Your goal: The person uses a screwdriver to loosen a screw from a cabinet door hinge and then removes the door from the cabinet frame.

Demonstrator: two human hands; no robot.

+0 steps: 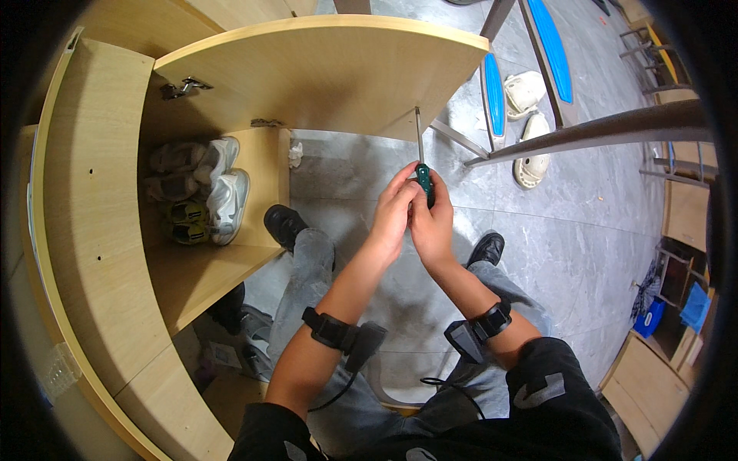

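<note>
Both my hands are closed together round a screwdriver (pixel 423 175) with a dark green handle and a thin metal shank. My left hand (pixel 392 213) wraps the handle from the left, and my right hand (pixel 432 224) grips it from the right. The shank points away from me. Its tip meets the lower right part of an open wooden cabinet door (pixel 323 73), by a small mark or hole; whether it sits in a screw I cannot tell. A metal hinge (pixel 183 88) shows at the door's left end.
Several shoes, including a white pair (pixel 228 198), sit inside the cabinet (pixel 223 280) at left. Cream clogs (pixel 530 154) lie on the grey tiled floor beyond metal furniture legs (pixel 600 137). A blue box (pixel 649 317) stands far right. Cables hang from my forearm straps.
</note>
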